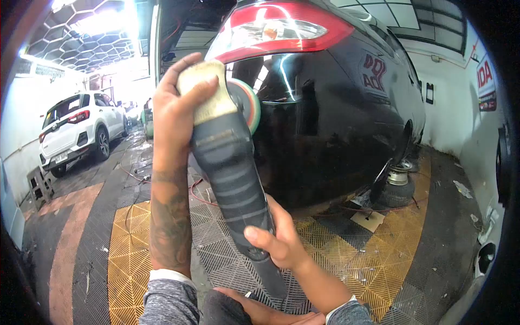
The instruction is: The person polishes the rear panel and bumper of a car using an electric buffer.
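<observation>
Both my hands hold a black car polisher (233,184) with a pale yellowish head cover. My left hand (181,97) wraps over the head, thumb lying across its top. Lower down, my right hand (276,238) grips the rear of the body near the cord end. The round polishing pad (248,103), edged in green and orange, faces the black car's rear bumper (303,141); whether it touches the paint I cannot tell. Above the pad sits the red and clear tail light (287,27).
A white car (81,127) stands at the left beside a dark stool (40,187). A red hose (197,192) runs across the tiled floor (130,244). Under the black car's side are a wheel (398,192) and a piece of cardboard (368,220). A white wall (455,108) bounds the right.
</observation>
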A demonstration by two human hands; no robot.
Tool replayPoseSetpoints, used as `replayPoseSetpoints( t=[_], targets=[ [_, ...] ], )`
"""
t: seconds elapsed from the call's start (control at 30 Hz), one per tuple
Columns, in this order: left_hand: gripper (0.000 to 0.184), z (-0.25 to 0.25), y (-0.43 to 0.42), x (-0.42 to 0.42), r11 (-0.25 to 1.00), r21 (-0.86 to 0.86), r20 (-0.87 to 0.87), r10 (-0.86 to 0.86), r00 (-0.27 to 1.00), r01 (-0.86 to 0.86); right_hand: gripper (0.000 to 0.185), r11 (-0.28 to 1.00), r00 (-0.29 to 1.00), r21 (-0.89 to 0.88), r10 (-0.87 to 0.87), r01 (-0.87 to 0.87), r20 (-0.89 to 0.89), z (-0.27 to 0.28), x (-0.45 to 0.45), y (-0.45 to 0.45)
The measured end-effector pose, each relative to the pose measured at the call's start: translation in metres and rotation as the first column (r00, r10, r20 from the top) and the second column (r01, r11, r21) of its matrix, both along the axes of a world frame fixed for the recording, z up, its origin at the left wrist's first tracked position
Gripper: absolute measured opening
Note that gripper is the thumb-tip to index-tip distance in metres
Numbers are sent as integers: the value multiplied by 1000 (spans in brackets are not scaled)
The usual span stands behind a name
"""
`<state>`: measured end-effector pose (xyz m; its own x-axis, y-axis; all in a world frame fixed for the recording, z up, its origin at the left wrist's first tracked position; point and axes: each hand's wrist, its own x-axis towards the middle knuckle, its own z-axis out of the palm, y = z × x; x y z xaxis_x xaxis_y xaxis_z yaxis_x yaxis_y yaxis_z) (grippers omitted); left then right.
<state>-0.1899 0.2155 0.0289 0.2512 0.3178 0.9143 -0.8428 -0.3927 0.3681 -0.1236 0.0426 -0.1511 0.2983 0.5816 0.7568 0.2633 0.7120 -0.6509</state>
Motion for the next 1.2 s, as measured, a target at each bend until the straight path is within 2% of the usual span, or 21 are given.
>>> replayPoseSetpoints(
  t=[0.1, 0.13, 0.17, 0.23, 0.3, 0.37, 0.43, 0.5, 0.57, 0.6, 0.63, 0.7, 0.77, 0.87, 0.93, 0.97, 1.03, 1.07, 1.1, 1.17, 1.2],
  targets=[
    [59, 38, -9, 8, 990, 42, -15, 137, 990, -136, 61, 998, 996, -23, 65, -67, -63, 31, 3, -5],
    [57, 49, -12, 13, 993, 42, -29, 114, 993, -113, 54, 996, 989, -10, 81, -83, -122, 41, 0, -8],
    [57, 59, -17, 19, 993, 47, -27, 111, 993, -109, 57, 999, 993, -33, 35, -39, -109, 49, 1, -14],
    [57, 76, -34, 34, 991, 133, -55, -22, 998, 29, 55, 999, 990, 14, 36, -34, -137, 58, 1, -27],
    [60, 83, -63, 55, 982, 177, -77, -58, 995, 71, 55, 1000, 971, 31, 2, 5, -238, 55, 0, -47],
    [56, 90, -84, 87, 966, 237, -147, -72, 987, 106, 58, 999, 958, 30, -13, 23, -286, 49, 5, -68],
    [54, 96, -103, 106, 935, 350, -152, -5, 988, 59, 48, 991, 891, 105, 123, -86, -437, 45, 4, -79],
    [55, 93, -110, 97, 938, 344, -144, 12, 990, 39, 48, 987, 897, 119, 152, -112, -416, 42, 9, -78],
    [54, 93, -105, 77, 940, 341, -182, 92, 979, -25, 61, 995, 912, 76, 85, -59, -401, 44, 8, -69],
    [53, 98, -86, 82, 942, 333, -164, 97, 982, -38, 59, 996, 934, 64, 86, -68, -346, 48, 6, -64],
    [52, 104, -66, 73, 901, 433, -136, 88, 987, -21, 56, 996, 942, 42, 90, -81, -324, 50, 5, -58],
    [48, 105, -47, 53, 944, 297, -268, -61, 962, 142, 54, 987, 943, 29, 161, -160, -292, 54, 1, -44],
    [44, 106, -30, 43, 940, 328, -246, -11, 969, 93, 52, 985, 944, -1, 167, -174, -283, 61, -8, -38],
    [44, 108, -22, 43, 962, 246, -226, -61, 972, 117, 55, 986, 956, -3, 163, -169, -243, 58, 3, -29],
    [44, 110, -22, 49, 978, 160, -171, -108, 979, 136, 69, 968, 927, 19, 245, -250, -284, 58, 14, -37],
    [44, 113, -24, 56, 976, 163, -176, -112, 978, 142, 69, 969, 927, 24, 241, -245, -287, 51, 16, -49],
    [44, 119, -29, 68, 976, 134, -181, -144, 973, 170, 80, 937, 898, -7, 334, -350, -286, 30, 7, -88],
    [42, 120, -42, 72, 981, 164, -130, -79, 988, 100, 82, 957, 940, -81, 255, -280, -228, 22, 2, -104],
    [40, 118, -60, 75, 979, 169, -129, -95, 987, 116, 85, 967, 970, -150, 180, -204, -162, 15, -3, -120],
    [39, 118, -90, 86, 960, 276, -244, 19, 970, 50, 77, 992, 976, -121, -3, -24, -218, -2, -3, -135],
    [38, 124, -99, 106, 937, 345, -247, 28, 969, 61, 71, 993, 966, -115, -1, -30, -260, -6, 3, -142]
  ],
)
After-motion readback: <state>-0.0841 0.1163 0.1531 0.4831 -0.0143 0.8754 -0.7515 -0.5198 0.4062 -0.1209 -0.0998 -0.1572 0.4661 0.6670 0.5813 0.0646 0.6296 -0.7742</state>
